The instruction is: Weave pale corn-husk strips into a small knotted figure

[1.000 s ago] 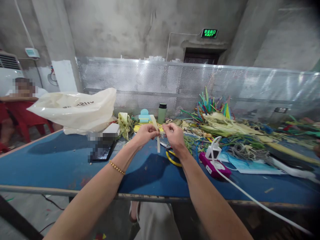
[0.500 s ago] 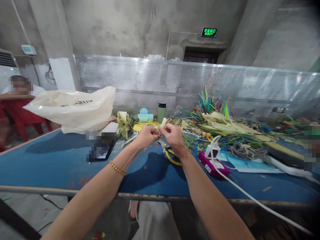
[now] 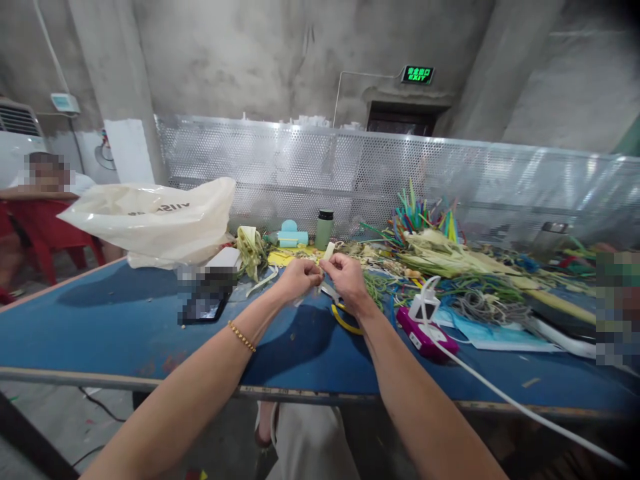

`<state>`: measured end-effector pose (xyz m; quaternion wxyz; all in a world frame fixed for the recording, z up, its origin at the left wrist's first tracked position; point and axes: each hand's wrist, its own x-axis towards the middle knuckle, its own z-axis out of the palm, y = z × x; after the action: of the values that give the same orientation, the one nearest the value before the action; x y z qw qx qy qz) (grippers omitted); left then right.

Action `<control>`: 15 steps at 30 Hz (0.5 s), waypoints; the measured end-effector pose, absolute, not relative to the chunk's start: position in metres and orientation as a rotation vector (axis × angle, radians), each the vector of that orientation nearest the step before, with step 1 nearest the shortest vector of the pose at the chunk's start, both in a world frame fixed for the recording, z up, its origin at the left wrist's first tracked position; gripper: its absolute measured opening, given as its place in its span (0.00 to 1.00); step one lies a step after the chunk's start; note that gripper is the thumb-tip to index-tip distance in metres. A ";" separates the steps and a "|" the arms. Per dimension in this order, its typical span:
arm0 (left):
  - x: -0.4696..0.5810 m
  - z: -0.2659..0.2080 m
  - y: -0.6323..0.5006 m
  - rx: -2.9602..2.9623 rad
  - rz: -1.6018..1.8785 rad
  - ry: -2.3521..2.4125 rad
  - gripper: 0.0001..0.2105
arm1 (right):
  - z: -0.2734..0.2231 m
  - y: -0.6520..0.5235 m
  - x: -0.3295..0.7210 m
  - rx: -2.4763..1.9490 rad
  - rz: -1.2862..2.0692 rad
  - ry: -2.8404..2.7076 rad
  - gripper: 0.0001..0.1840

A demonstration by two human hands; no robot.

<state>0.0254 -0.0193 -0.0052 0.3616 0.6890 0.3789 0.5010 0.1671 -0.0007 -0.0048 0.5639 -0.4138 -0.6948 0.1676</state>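
Strip (image 3: 329, 251), pale yellow; table (image 3: 120, 320), blue; socket block (image 3: 417, 337), magenta; bottle (image 3: 324, 233), green, with black cap (image 3: 325, 215); bag (image 3: 165, 233), off-white, dark lettering (image 3: 173, 208); panel (image 3: 270, 157), silver, dotted.

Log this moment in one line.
left hand: pinched, hold unclear | right hand: pinching flat pale-yellow strip | nearby: yellow-handled metal tool

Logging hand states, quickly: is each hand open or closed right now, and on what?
Left hand: closed in a pinch; whether it grips anything cannot be told.
Right hand: closed, pinching a pale strip.
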 end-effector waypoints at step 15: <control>0.012 0.005 -0.012 1.220 1.580 0.953 0.02 | -0.003 -0.004 0.169 -1.151 0.120 -1.791 0.24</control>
<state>0.0115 -0.0118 0.0048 0.4482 0.4931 0.3850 0.6385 0.1692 -0.0039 -0.0027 0.4835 -0.4726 -0.7352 0.0492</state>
